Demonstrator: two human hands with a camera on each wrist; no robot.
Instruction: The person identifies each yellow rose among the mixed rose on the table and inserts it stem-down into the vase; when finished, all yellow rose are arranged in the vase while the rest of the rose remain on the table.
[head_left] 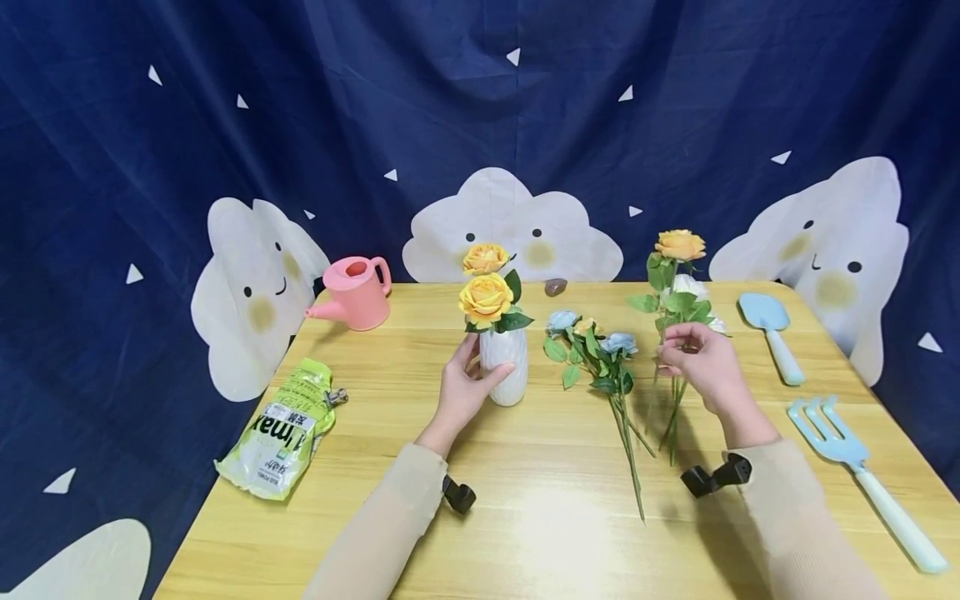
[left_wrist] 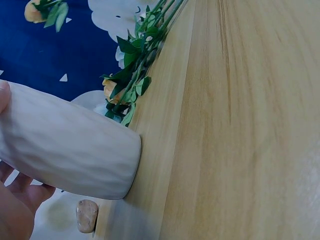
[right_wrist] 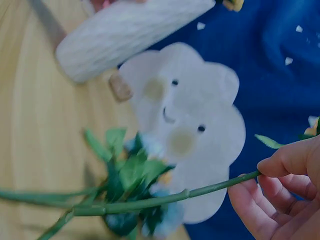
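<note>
My left hand (head_left: pixel 462 390) grips a white textured vase (head_left: pixel 507 371) near the middle of the table, fingers behind and thumb across its front. Two yellow-orange roses (head_left: pixel 486 301) with dark leaves stand in its mouth. In the left wrist view, the vase's base (left_wrist: pixel 131 167) meets the tabletop. Over to the right, my right hand (head_left: pixel 703 365) pinches the green stem (right_wrist: pixel 165 199) of an artificial rose between thumb and fingers. An orange bloom (head_left: pixel 680 244) tops it, held upright. White flowers (head_left: pixel 688 287) show behind that hand, partly hidden. Between the hands lies a bunch of blue and yellow flowers (head_left: pixel 619 343).
A pink watering can (head_left: pixel 358 293) stands at the back left, with a green-and-white clipped bag (head_left: pixel 281 433) in front of it. A small brownish stone (head_left: pixel 555 287) lies at the back edge. On the right lie a blue shovel (head_left: pixel 767 312) and a blue fork (head_left: pixel 843 446).
</note>
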